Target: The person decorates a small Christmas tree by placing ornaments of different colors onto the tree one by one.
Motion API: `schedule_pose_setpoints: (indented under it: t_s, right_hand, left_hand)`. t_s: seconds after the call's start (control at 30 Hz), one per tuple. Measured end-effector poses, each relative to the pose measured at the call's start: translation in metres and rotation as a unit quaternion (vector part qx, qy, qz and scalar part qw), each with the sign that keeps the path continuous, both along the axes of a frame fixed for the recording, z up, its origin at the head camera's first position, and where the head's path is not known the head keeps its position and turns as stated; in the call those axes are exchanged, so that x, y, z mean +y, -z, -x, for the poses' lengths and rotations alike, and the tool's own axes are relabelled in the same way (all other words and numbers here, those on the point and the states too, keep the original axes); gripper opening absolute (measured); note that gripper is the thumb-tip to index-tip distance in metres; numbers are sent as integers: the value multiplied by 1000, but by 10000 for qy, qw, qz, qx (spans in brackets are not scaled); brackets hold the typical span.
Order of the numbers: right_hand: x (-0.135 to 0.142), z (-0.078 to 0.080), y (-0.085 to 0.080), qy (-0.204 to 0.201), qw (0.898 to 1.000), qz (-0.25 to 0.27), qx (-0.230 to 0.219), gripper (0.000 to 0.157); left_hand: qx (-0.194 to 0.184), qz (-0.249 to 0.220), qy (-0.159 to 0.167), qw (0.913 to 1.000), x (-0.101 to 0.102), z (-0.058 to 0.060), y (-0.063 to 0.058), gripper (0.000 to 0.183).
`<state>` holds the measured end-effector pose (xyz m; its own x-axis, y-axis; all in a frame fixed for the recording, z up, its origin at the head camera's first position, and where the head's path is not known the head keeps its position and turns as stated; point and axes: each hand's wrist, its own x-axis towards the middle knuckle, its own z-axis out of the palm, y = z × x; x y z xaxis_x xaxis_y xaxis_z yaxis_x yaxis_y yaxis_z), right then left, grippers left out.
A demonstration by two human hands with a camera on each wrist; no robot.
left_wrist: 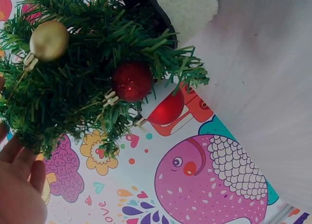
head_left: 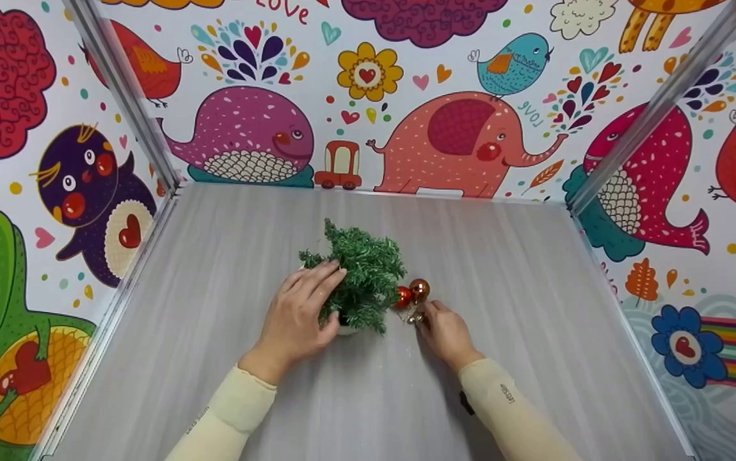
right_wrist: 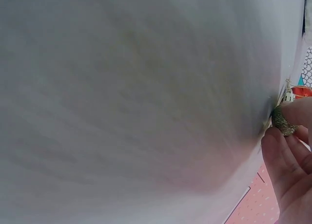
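Observation:
A small green artificial Christmas tree (head_left: 368, 266) stands on the table in the head view. Against its left side rests my left hand (head_left: 301, 314), fingers laid along the branches and thumb low near the base. The left wrist view shows a gold bauble (left_wrist: 50, 41), a red glitter bauble (left_wrist: 132, 81) and a red and white bauble (left_wrist: 168, 109) among the branches. Right of the tree, my right hand (head_left: 450, 330) pinches a gold glitter bauble (right_wrist: 284, 122) between thumb and fingers, low by the tabletop. A red bauble (head_left: 403, 296) and a copper-coloured bauble (head_left: 418, 289) lie just beyond it.
The grey wood-look table (head_left: 214, 256) is enclosed by printed panels (head_left: 368, 121) with cartoon animals at the back and both sides. Metal posts (head_left: 131, 96) stand at the back corners. The tree's white base (left_wrist: 192, 12) shows in the left wrist view.

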<state>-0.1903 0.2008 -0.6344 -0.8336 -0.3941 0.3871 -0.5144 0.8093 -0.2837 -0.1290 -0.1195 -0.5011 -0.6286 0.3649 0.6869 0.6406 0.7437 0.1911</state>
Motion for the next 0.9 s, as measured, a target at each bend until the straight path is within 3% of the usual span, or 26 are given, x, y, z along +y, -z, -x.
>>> schedule_pose_setpoints:
  t_s: [0.17,0.33,0.73,0.9]
  right_hand:
    - [0,-3,-3,-41,9996,146,-232,26]
    - [-5,-7,-16,29,9979,562,-332,28]
    - [-15,-30,-60,-469,9896,1341,-211,30]
    - [-19,-42,-76,-714,9848,1581,86,33]
  left_hand:
    - [79,48,-25,10000,-1,-2,2,66]
    - [123,58,-41,9999,-2,-3,1,66]
    - [262,-57,-59,9996,0,-4,1,64]
    - [470,-108,8,9988,4,-3,0,62]
